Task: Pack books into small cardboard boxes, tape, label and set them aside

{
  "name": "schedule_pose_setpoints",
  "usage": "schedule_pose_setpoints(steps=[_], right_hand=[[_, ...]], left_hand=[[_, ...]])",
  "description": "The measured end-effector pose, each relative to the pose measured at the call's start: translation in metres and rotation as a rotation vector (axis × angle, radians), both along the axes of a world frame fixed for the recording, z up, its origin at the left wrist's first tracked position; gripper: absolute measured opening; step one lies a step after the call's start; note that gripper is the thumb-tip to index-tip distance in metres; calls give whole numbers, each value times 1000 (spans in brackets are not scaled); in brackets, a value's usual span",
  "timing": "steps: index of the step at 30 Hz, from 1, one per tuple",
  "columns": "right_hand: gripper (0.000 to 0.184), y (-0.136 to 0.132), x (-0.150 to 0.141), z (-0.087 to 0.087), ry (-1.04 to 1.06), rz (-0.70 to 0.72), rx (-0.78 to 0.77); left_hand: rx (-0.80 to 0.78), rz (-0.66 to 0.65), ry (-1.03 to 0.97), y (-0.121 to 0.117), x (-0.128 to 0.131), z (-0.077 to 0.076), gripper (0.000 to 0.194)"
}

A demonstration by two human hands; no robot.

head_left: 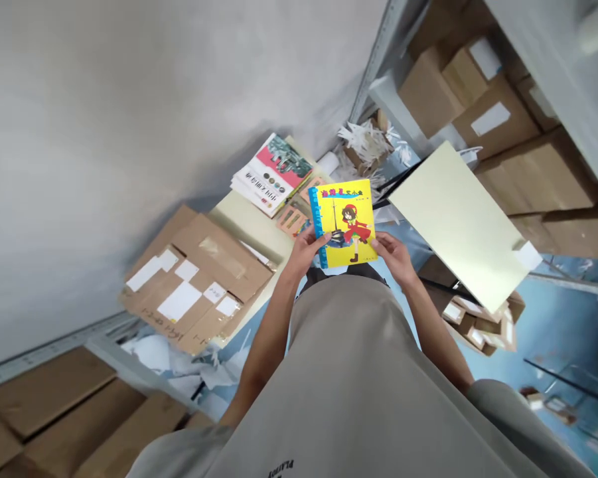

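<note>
A yellow book (342,226) with a blue spine strip and a cartoon figure in red on its cover is held up in front of my body. My left hand (306,249) grips its lower left edge, the thumb lying on the cover. On the lower right edge, my right hand (392,253) closes in the same way, thumb in front and fingers partly hidden behind. Just beyond the book, a stack of books (273,176) with a pink and white cover on top lies on a pale table (233,216). Orange-patterned books (293,220) lie beside that stack.
A large cardboard box (194,282) with white labels sits on the table at left. To the right is another pale tabletop (458,222), with an open carton (498,328) below it. Shelves of boxes (508,119) stand at upper right, more boxes (70,411) at lower left. Paper strips (366,143) fill a carton.
</note>
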State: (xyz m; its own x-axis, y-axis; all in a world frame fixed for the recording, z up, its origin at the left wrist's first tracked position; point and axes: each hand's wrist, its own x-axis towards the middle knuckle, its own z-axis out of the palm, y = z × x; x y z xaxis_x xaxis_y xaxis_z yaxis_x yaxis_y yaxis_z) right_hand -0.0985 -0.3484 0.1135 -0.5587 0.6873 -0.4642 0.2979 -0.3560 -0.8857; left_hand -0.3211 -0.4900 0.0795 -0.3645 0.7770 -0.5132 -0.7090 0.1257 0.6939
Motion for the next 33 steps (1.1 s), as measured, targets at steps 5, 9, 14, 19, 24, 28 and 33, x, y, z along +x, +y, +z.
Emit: schedule_pose_setpoints(steps=[5,9,14,19,24,28,33], right_hand=[[66,28,61,-2,53,-239,83],[66,72,120,-16,75,-396,124],[75,143,199,-32,-9,-475,147],[73,197,246,-20,-206,-578,396],[80,225,233,-8,-33,-548,265],[69,242,228,-11,-112,-698,260],[67,257,246,-4,133,-700,43]], left_hand=[[-4,-180,44,76,42,5,69],[-7,-296,81,153,99,5,65],[-24,-327,186,246,174,5,70],[-33,-390,456,308,240,14,68],[120,-565,843,334,291,29,52],[271,-745,1003,353,293,27,51],[65,-625,653,387,256,19,86]])
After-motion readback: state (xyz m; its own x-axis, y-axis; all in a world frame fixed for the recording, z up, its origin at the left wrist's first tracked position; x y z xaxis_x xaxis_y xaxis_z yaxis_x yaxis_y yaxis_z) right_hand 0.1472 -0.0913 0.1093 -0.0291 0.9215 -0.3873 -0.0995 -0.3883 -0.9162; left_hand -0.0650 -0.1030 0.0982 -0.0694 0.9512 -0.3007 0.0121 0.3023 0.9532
